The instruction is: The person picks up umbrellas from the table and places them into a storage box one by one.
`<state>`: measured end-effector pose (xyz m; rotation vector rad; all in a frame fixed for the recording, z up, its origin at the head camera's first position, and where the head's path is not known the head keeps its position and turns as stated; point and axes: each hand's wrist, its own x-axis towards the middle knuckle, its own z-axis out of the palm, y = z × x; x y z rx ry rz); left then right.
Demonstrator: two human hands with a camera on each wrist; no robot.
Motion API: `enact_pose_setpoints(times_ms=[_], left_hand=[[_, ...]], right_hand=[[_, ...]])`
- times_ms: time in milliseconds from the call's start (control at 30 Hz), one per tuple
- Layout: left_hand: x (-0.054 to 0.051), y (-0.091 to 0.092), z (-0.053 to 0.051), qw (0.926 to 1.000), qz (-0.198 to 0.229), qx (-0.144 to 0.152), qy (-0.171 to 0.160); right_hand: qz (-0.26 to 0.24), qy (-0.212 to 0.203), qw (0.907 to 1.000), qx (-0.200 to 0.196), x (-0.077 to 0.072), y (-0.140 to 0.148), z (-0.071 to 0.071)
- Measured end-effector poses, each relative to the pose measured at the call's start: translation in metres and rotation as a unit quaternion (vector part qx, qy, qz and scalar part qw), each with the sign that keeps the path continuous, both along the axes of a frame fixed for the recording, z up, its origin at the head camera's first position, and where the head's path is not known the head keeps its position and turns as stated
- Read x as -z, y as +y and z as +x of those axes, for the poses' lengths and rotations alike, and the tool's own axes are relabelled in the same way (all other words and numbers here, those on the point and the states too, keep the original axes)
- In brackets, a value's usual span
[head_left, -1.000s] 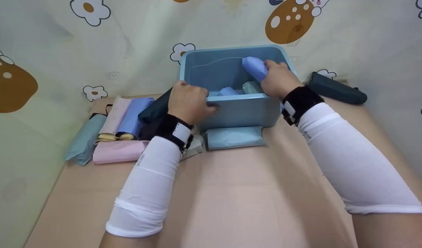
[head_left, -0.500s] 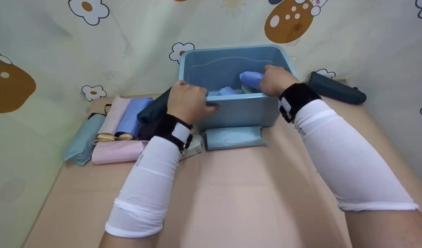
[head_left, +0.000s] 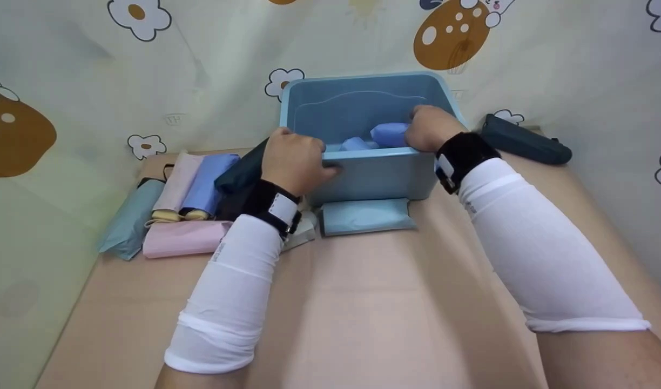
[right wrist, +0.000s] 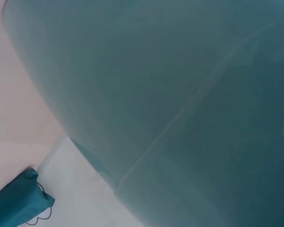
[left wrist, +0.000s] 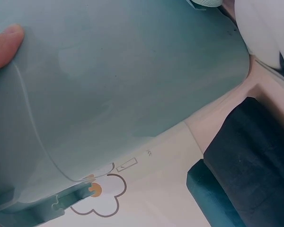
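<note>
A light-blue plastic bin (head_left: 373, 175) stands against the back wall. My left hand (head_left: 292, 162) grips its rim at the front left corner; the thumb lies on the bin's outer face in the left wrist view. With my right hand (head_left: 434, 129), reaching over the front right of the rim, I hold a blue rolled bundle like a folded umbrella (head_left: 389, 134) low inside the bin. Its right end is hidden by the hand. Beside it lies another light-blue bundle (head_left: 355, 144). The right wrist view shows mostly bin wall (right wrist: 156, 94), not the fingers.
Left of the bin lie a teal bundle (head_left: 130, 216), pink ones (head_left: 187, 239), a blue one (head_left: 209, 183) and a dark one (left wrist: 255, 161). A flat light-blue pouch (head_left: 368, 216) lies before the bin. A dark green folded umbrella (head_left: 525, 141) rests at right.
My right hand has lowered the blue umbrella-like bundle deeper into the bin, and it now lies more level, covering the pale green item seen before. The left hand stays on the rim.
</note>
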<state>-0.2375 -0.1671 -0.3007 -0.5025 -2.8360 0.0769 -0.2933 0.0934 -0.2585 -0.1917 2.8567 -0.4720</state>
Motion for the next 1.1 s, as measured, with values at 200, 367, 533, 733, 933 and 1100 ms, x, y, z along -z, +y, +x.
enact_pose_setpoints(times_ms=[200,367,533,733,933,1100], left_hand=[[-0.0002,0.0,0.0004,1.0,0.004,0.0,0.001],[-0.0005,0.0002,0.0007,1.0,0.004,-0.002,-0.002],[-0.0006,0.0004,0.0008,1.0,0.001,-0.003,-0.002],[-0.0009,0.0006,0.001,1.0,0.001,-0.004,-0.002],[-0.0001,-0.0001,0.0007,1.0,0.006,0.0,0.006],[0.0002,-0.0005,0.0,1.0,0.005,0.002,0.007]], right_hand=[[-0.006,-0.002,1.0,0.002,0.0005,-0.0003,-0.0014],[-0.02,0.001,0.9998,0.006,0.0012,-0.0003,-0.0006],[-0.023,0.001,0.9997,0.011,0.0025,-0.0002,-0.0004],[-0.037,-0.006,0.9992,0.016,0.0018,0.0008,0.0007],[-0.052,-0.011,0.9986,0.006,0.0009,0.0036,0.0036],[-0.064,-0.013,0.9978,0.013,0.0009,0.0039,0.0044]])
